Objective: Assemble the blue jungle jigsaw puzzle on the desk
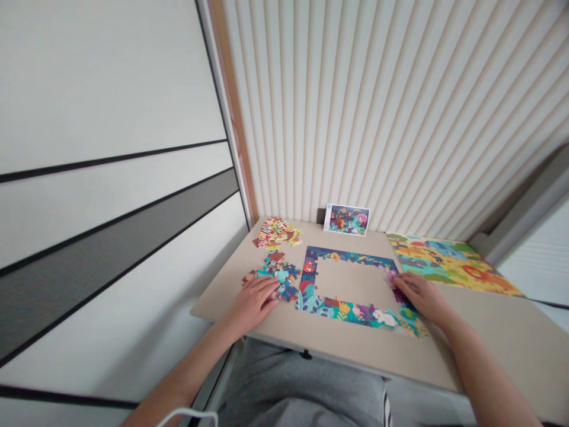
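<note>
Two heaps of pieces [275, 232] lie left of the puzzle border [342, 314]. The left hand [253, 302] rests on the nearer heap [287, 271], fingers released; the right hand [422, 296] touches a pink piece [392, 276] at the border, grip unclear. The border looks nearly closed, its middle unfilled.

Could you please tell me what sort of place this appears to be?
Probably a small study corner at home: a beige tabletop against a pleated white curtain, with a colourful jungle-picture jigsaw puzzle laid out on it.
</note>
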